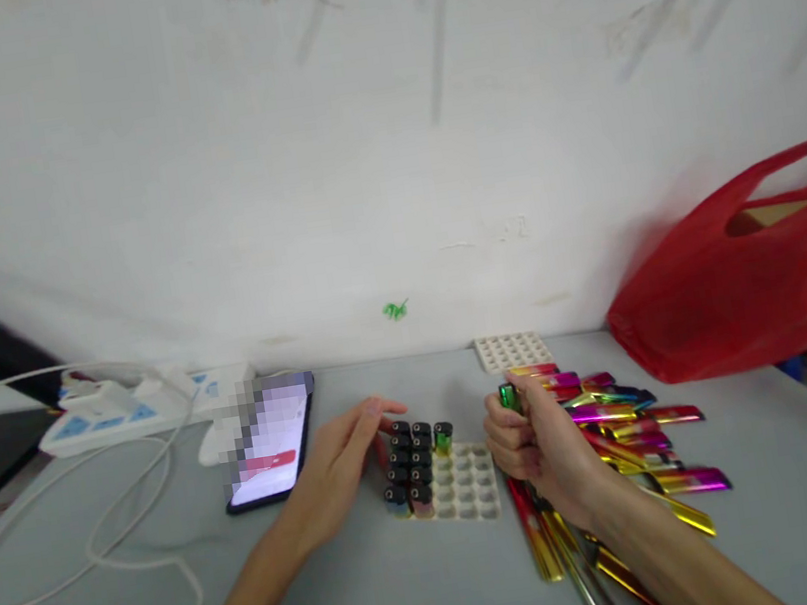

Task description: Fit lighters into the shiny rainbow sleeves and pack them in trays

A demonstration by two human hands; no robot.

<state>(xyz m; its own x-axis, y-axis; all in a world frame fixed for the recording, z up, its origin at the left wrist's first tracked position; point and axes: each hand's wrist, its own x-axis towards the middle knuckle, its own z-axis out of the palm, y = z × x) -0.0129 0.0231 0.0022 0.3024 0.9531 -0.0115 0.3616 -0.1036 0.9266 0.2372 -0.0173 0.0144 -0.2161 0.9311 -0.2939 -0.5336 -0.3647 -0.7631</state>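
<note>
While the right hand [537, 439] grips a green lighter [509, 396] upright in a closed fist, just right of the white tray [474, 494], the left hand [341, 463] rests flat against the tray's left edge, fingers loose and extended, grasping nothing.

Progress, as judged from the tray: its left columns are filled with standing lighters [408, 463], dark caps up, and one green-bodied piece stands at the far row of the next column. Most of the right half shows bare sockets, so roughly a third looks done and the larger share is left.

Supply: a heap of metallic lighters [619, 422], pink, gold and green, lies right of the tray, some running toward the near edge under the right forearm. A second tray [513, 349], unfilled, sits beyond the tray by the wall.

Left of the tray: a phone [274, 448], lit screen partly blurred out, then a power strip [123, 410] and white cable [107, 549]. A red bag [756, 280] sits far right.

Hard to make out: exact count of filled sockets; how much of the held lighter the fist covers; bag contents.
</note>
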